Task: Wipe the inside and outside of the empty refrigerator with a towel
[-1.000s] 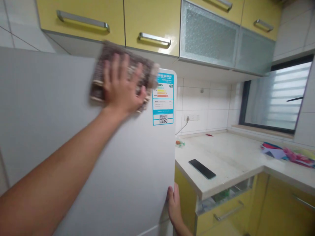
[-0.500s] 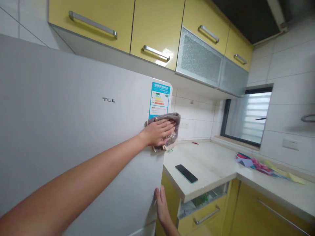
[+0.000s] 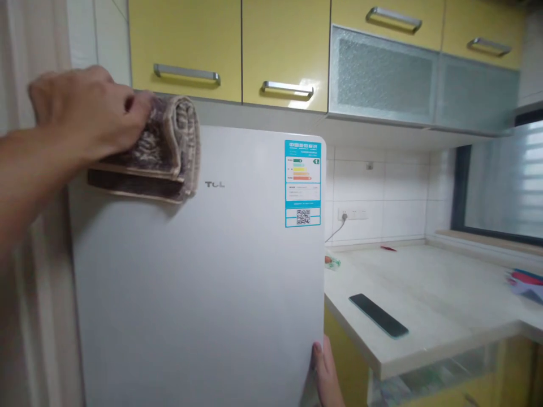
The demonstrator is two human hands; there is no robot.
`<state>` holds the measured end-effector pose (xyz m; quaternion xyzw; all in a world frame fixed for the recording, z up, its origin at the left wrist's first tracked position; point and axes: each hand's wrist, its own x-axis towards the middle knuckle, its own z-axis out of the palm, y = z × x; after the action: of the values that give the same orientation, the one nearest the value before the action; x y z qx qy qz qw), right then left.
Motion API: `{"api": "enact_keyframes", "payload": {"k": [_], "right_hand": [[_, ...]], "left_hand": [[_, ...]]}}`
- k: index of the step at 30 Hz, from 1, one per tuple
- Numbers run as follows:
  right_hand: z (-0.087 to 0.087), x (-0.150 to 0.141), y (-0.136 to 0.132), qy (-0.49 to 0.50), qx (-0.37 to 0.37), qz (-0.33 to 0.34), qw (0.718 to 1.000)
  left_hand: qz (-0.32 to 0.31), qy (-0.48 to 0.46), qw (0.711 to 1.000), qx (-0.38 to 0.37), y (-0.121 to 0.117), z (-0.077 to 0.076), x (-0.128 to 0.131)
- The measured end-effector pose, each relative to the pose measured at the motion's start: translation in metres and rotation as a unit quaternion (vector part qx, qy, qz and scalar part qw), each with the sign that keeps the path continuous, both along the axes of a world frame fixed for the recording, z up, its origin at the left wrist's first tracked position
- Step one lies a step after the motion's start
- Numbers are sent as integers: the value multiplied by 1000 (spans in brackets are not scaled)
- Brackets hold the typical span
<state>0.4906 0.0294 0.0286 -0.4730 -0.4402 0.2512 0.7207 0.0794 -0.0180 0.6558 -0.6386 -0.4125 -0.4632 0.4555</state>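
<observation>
My left hand point(image 3: 95, 110) is closed on a folded brown patterned cloth point(image 3: 159, 141) with pale edging. The cloth is at the upper left of a white refrigerator door point(image 3: 199, 282), left of its TCL lettering. Low on the door's right edge is my right hand point(image 3: 326, 370), its thumb on the front face and its fingers along the side; the fingertips are partly hidden. A blue energy label point(image 3: 302, 183) with a QR code is stuck to the door's upper right.
Yellow cabinets point(image 3: 284, 45) hang above the refrigerator. On the white counter point(image 3: 424, 288) to the right lie a black phone point(image 3: 378, 315), a small red item point(image 3: 388, 249) and colourful material point(image 3: 528, 282). A cord runs from a wall socket point(image 3: 352, 213). A pale curtain point(image 3: 36, 294) hangs at left.
My left hand has carried the cloth from the door's right edge, over the label, to its upper left. My right hand stays at the right edge. The view has turned left.
</observation>
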Motion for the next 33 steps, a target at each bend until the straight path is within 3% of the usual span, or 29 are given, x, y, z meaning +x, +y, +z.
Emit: {"api": "enact_keyframes", "payload": {"k": [3, 6, 9, 11, 13, 17, 20, 22, 27, 33], "right_hand": [[1, -3, -2, 2, -6, -20, 1000], [4, -6, -5, 0, -12, -36, 999], [5, -7, -5, -5, -11, -35, 999], [4, -6, -5, -7, -11, -26, 1000], [3, -6, -4, -8, -12, -22, 1000], [6, -10, -6, 3, -19, -31, 999], [10, -13, -9, 4, -22, -26, 999], [11, -13, -11, -5, -24, -21, 999], [11, -10, -12, -16, -20, -23, 999], [23, -9, -17, -41, -15, -16, 999]], "left_hand": [[82, -101, 992, -5, 10, -7, 15], [53, -124, 991, -12, 16, -38, 35], [-9, -8, 1000, -18, 17, -71, 46], [-30, 100, 994, -23, 19, -81, 48], [-42, 134, 990, -27, 22, -75, 49], [-25, -41, 999, -17, 28, -34, 68], [-8, -71, 997, -39, 34, -17, 113], [-28, -7, 999, -45, 39, -20, 154], [-122, 165, 979, -3, 48, -56, 238], [-142, 367, 919, -30, 47, -103, 286]]}}
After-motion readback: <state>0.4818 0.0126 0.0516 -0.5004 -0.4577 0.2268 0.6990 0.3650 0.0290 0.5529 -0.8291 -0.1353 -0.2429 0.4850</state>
